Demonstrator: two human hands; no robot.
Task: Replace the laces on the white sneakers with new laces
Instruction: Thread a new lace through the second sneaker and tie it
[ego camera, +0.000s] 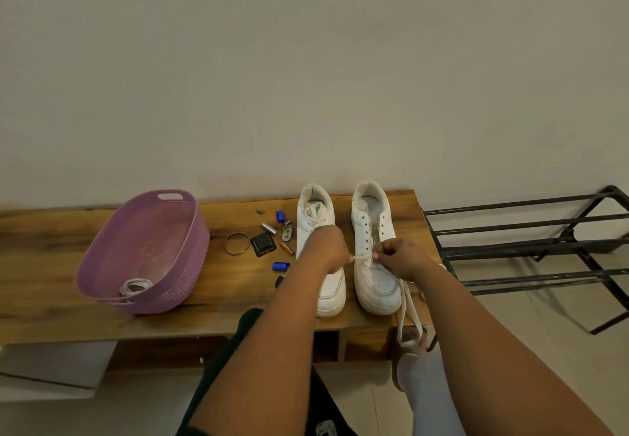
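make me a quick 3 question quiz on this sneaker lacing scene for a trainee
1. True or false: the lace is stretched between the left hand and right hand.
2. Which sneaker is being laced? A) left sneaker B) right sneaker
3. What lies inside the purple basket?

Key: 1 true; 2 B; 3 a bundle of white laces.

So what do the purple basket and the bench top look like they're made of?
The purple basket looks like moulded plastic: matte, with a woven-pattern perforated wall and a cut-out handle. The bench top looks like wood or a wood-look laminate, with brown grain streaks and a slight sheen.
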